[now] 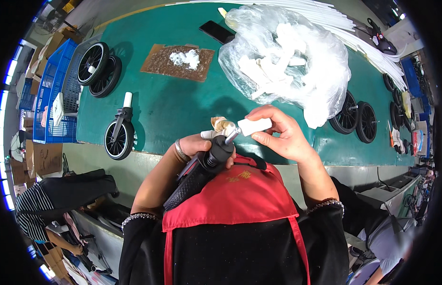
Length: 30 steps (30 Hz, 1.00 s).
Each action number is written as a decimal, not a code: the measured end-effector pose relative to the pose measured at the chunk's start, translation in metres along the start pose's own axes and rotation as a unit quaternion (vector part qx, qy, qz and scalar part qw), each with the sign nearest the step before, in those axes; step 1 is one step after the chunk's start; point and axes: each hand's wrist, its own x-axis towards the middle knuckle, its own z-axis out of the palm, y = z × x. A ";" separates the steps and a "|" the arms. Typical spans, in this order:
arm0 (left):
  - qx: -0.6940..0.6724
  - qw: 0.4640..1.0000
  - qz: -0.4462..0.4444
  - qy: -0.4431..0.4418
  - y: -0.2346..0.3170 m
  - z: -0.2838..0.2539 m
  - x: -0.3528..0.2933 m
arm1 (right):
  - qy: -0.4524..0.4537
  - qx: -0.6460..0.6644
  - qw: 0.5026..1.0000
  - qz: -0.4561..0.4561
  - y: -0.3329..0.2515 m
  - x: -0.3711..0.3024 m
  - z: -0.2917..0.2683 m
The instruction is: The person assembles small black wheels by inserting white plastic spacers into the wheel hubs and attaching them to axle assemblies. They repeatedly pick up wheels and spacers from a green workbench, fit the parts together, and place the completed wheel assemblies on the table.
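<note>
My left hand [194, 144] is closed around a caster wheel [187, 183] with a black fork, its textured tyre tilted against my red apron. From the fork's top a metal pin [233, 136] points up and to the right. Between thumb and fingers my right hand [290, 137] pinches a white plastic sleeve [254, 126], whose end is at the pin's tip. Whether the pin has entered the sleeve, I cannot tell. Pale wrappings [223, 125] cover fingertips of my left hand. A similar caster wheel [119, 137] stands at left, a white sleeve on its stem.
Ahead on the green table [176, 102] lies a clear plastic bag [325, 61] of white pieces. Beyond are brown cardboard [154, 61] with white grease-like stuff and a phone [216, 32]. Spoked wheels [93, 63] lean by a blue crate [52, 114]; others [366, 122] stand right.
</note>
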 end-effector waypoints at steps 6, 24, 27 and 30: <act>-0.012 0.999 -0.046 -0.009 0.000 0.005 0.003 | -0.064 -0.142 0.985 -0.066 -0.026 0.008 -0.006; -0.059 0.995 -0.034 0.071 -0.004 -0.018 -0.033 | -0.106 -0.033 0.991 0.077 -0.002 0.023 0.042; 0.113 0.972 -0.060 0.198 0.018 -0.051 -0.062 | -0.008 -0.022 0.994 0.104 0.046 -0.002 0.038; 0.430 0.826 -0.199 0.304 0.049 -0.073 -0.083 | 0.053 -0.070 0.981 0.172 0.082 -0.053 0.017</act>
